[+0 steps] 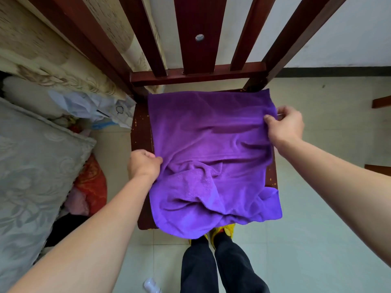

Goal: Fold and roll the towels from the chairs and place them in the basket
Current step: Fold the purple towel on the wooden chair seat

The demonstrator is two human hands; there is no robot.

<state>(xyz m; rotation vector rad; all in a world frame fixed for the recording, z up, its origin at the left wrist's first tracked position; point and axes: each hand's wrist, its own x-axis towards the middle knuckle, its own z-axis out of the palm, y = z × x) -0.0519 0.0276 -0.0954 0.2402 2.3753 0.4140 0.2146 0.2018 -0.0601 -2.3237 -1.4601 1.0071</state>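
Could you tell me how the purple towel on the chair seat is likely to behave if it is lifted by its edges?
The purple towel will probably sag and drape, since it already lies in soft wrinkles and hangs limp over the front of the chair seat. It looks light: the left hand and right hand bunch it with a mere pinch. Its fuzzy pile probably grips rather than slips.

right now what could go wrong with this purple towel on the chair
The purple towel is bunched and overhangs the front of the chair seat, so it could slide to the floor. The left hand and right hand pinch opposite edges unevenly, so a fold now may trap the wrinkles and end up crooked.
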